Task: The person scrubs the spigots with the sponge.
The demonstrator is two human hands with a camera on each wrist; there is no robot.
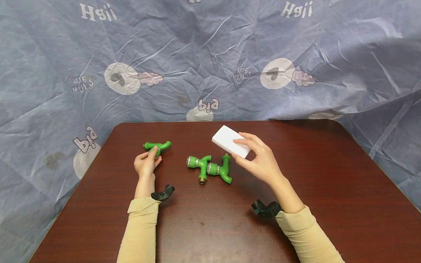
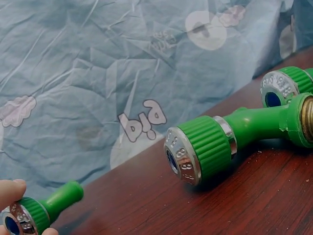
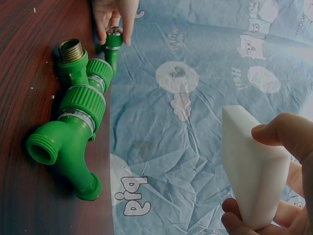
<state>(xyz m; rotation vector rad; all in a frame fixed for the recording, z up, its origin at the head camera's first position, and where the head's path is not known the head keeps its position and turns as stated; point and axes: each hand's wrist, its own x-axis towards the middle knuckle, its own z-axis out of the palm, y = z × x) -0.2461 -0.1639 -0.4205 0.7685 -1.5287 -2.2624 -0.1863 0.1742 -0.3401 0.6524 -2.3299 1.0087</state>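
Observation:
My left hand (image 1: pixel 147 165) pinches a green tap (image 1: pixel 162 145) by its ribbed knob, at the left of the table. In the left wrist view that tap's knob (image 2: pixel 30 215) shows between finger and thumb at the lower left corner. My right hand (image 1: pixel 261 159) holds a white rectangular block (image 1: pixel 231 141) by its edges, raised over the table. Between the hands lie two more green taps: one (image 1: pixel 203 166) has its brass thread toward me, and the other (image 1: pixel 225 171) has its spout toward me. Their silver-ringed knobs both face left.
The dark red-brown wooden table (image 1: pixel 204 226) ends at a far edge just beyond the block. Behind it hangs a creased blue-grey printed cloth (image 1: pixel 184 54). Black wrist camera mounts (image 1: pixel 265 209) sit on both forearms.

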